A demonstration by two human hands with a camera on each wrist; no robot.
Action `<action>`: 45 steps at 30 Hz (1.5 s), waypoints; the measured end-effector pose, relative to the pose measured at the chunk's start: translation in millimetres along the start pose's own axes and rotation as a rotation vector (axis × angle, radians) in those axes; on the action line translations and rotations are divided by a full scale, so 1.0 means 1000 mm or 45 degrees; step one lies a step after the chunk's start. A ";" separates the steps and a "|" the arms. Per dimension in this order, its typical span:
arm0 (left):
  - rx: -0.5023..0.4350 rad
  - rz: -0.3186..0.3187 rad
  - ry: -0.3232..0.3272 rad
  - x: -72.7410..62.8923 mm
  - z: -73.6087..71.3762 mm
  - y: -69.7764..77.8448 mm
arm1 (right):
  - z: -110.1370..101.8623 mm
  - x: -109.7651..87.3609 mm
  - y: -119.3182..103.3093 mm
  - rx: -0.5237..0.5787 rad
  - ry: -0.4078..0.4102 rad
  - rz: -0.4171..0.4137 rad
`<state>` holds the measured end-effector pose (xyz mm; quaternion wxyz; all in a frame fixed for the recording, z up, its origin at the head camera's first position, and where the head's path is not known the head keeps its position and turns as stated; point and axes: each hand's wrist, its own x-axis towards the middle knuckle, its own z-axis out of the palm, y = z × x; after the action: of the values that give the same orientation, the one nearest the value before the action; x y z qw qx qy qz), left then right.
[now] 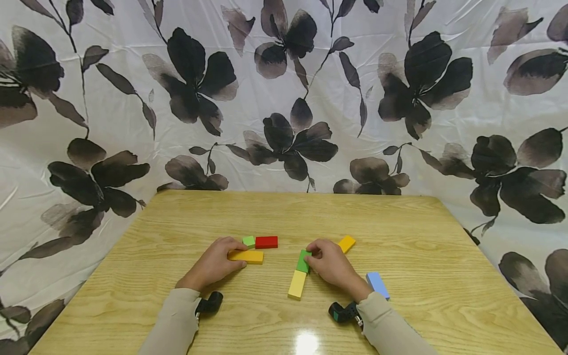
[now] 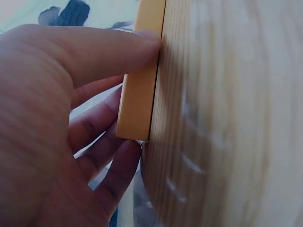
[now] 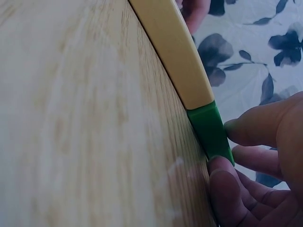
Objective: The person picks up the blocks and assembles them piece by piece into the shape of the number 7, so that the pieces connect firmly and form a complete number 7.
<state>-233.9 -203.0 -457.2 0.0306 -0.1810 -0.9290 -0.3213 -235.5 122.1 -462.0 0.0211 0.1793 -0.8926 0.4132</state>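
Note:
My left hand grips an orange block lying flat on the table. In the left wrist view the thumb presses one long side of that orange block, with fingers behind it. Just beyond it a light green block sits against a red block. My right hand holds a green block with its fingertips. End to end with the green block lies a pale yellow block, angled toward me.
A yellow-orange block lies beyond my right hand. Nearer my right forearm is a blue block, partly hidden by the sleeve. The wooden table ends at a flowered cloth at the back.

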 end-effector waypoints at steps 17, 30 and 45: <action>-0.078 -0.029 -0.012 0.000 -0.001 0.001 | 0.000 -0.002 -0.003 -0.024 -0.001 -0.006; -0.195 -0.093 -0.024 0.002 0.002 0.002 | 0.002 -0.004 0.001 -0.032 0.023 -0.029; -0.313 -0.196 -0.015 0.001 0.001 0.010 | -0.001 -0.006 -0.002 0.018 0.061 0.001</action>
<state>-231.1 -195.2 -451.9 -0.0220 -0.1133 -0.8939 -0.4331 -229.5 123.8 -461.2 0.0412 0.1690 -0.8889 0.4238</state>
